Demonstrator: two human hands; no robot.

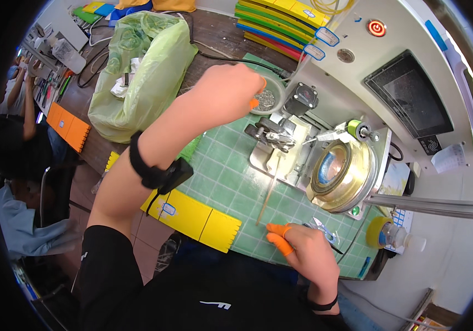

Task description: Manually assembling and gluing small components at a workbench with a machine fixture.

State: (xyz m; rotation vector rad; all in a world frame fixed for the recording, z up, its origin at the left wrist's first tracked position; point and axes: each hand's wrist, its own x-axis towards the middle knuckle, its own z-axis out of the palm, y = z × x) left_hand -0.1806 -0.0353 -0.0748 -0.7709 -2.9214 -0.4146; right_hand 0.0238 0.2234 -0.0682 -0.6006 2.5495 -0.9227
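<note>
Fingertips of my left hand (231,88) hover pinched right over the small dish (268,100); can't tell what they hold. Right hand (305,251) grips tweezers (324,230).

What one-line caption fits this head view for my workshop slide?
Left hand reaches into a small dish of metal bits while the right hand rests on the green mat.

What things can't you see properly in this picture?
All in the head view:
- Left hand: its fingertips over the small dish are hidden by the hand itself.
- Right hand: it covers most of the metal tool.
- The bits in the dish are too small to tell.
- The dark screen shows nothing readable.
- The people at the left edge are cut off.
</note>
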